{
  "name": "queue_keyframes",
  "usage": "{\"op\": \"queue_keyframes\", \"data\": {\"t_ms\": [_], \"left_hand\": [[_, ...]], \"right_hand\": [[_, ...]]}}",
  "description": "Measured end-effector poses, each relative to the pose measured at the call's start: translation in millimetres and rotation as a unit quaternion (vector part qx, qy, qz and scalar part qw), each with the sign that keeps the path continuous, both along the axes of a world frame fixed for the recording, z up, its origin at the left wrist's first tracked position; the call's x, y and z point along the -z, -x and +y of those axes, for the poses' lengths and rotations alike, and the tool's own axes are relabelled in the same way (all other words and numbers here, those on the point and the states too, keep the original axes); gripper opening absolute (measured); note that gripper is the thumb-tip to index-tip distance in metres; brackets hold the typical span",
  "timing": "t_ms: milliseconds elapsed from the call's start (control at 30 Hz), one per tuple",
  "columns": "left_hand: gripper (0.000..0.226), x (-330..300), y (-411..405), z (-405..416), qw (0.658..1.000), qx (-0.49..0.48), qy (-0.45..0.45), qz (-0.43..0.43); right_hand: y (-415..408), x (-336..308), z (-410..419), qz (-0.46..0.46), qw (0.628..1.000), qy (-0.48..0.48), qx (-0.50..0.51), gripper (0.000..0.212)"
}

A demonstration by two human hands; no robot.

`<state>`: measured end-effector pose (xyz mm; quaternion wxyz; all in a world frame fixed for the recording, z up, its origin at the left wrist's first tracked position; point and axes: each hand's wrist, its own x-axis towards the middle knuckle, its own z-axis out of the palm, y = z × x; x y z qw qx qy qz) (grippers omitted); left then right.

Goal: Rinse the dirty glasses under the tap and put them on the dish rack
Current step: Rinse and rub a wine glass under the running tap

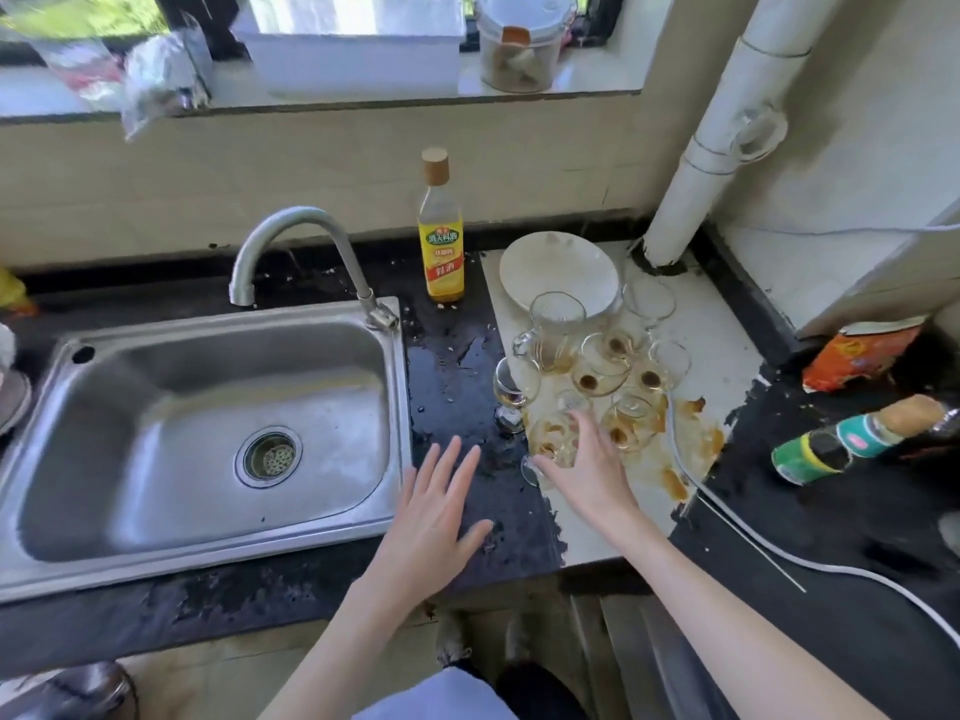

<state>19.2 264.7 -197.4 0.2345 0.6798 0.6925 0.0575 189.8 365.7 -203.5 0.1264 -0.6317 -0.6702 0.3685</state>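
Observation:
Several dirty stemmed glasses (pixel 602 366) with brown dregs lie and stand clustered on the white part of the counter, beside a glass pitcher (pixel 555 330). My right hand (pixel 587 467) reaches over the nearest glass (pixel 551 443) with fingers spread; whether it touches the glass I cannot tell. One glass (pixel 511 392) stands at the cluster's left edge. My left hand (pixel 434 517) hovers flat and open over the dark counter, right of the steel sink (pixel 104 407). The curved tap (pixel 291 236) arches over the sink's back edge, and no water runs. No dish rack is in view.
A yellow cooking-wine bottle (pixel 440 236) stands behind the sink's right corner. White plates (pixel 558 270) lean behind the glasses. Brown spills (pixel 691 449) stain the white counter. A green bottle (pixel 841 444) lies at right near an orange packet (pixel 862 356). A white hose (pixel 779 543) crosses the counter.

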Motion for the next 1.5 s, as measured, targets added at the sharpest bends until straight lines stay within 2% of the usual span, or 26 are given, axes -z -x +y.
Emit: {"op": "queue_keyframes", "data": {"t_ms": [167,300,433,500,600,767,833,967,1067,1267,1500], "left_hand": [[0.084,11.4,-12.0,8.5,0.994,-0.066,-0.032,-0.076],[0.090,10.5,-16.0,14.3,0.968,-0.132,-0.091,-0.191],[0.076,3.2,-1.4,10.8,0.922,-0.208,-0.107,-0.310],[0.064,1.7,13.1,6.7,0.904,-0.243,-0.119,-0.330],[0.056,3.3,39.6,1.1,0.879,-0.282,-0.121,-0.365],[0.061,22.8,103.3,-0.8,0.833,-0.350,-0.124,-0.410],[0.058,31.8,136.9,2.1,0.818,-0.371,-0.126,-0.421],[0.052,48.6,205.1,15.9,0.806,-0.381,-0.119,-0.438],[0.051,57.1,240.2,30.6,0.810,-0.376,-0.095,-0.440],[0.052,75.3,267.1,43.8,0.816,-0.374,-0.066,-0.437],[0.054,87.8,267.8,41.3,0.805,-0.381,-0.033,-0.454]], "right_hand": [[-1.7,-9.3,-3.3,0.036,0.996,-0.029,-0.074,0.064],[12.9,-24.9,-3.1,0.092,0.986,-0.008,-0.141,0.058],[45.7,-43.5,1.6,0.150,0.969,0.076,-0.183,0.047],[66.9,-45.5,2.4,0.168,0.960,0.111,-0.196,0.046],[100.9,-42.5,3.7,0.143,0.951,0.134,-0.239,0.051],[167.8,-36.0,18.5,0.107,0.935,0.192,-0.279,0.082],[196.3,-23.7,36.3,0.101,0.951,0.161,-0.244,0.077],[240.2,3.9,80.5,0.050,0.990,0.016,-0.132,0.062],[263.3,20.4,111.6,0.013,0.997,0.000,-0.082,0.060],[282.3,44.8,118.8,0.003,0.998,-0.047,-0.043,0.044],[282.4,59.0,99.4,-0.021,0.986,-0.121,-0.109,0.046]]}}
